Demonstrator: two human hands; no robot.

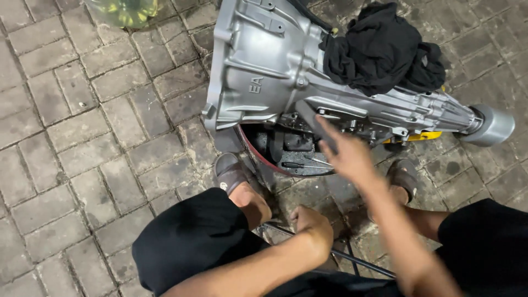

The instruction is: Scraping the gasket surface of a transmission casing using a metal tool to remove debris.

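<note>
- Head view: a large silver cast-aluminium gearbox housing (275, 71), ribbed and bell-shaped at its wide end, lies on its side on the grey brick paving (71, 137). It tapers to a smooth grey cylindrical output end (492, 125) at the right.
- A crumpled black cloth (382, 47) is draped over the top of the housing, soft against the hard metal.
- The right hand (344, 154) reaches towards the open underside of the housing, fingers spread apart and holding nothing; it is blurred, so whether it touches the metal cannot be told.
- The left hand (311, 223) sits low between the knees, fingers curled together around what looks like a thin dark metal rod (341, 256); the grip itself is partly hidden.
- Beneath the housing stands a dark, red-rimmed round pan (289, 151), with slim screwdrivers (302, 165) lying in it.
- A yellow part (421, 136) shows under the narrow end.
- Brown sandals (231, 171) stand just beside the pan.
- A clear bag with yellowish contents (124, 11) lies at the top edge.
- Judged risk: the heavy housing rests on uneven brick and could roll or settle onto the reaching fingers.
- Judged risk: cast edges at the open underside look sharp, and any oily film could make bare fingers slip.
- Judged risk: open sandals leave toes exposed to a dropped tool.
</note>
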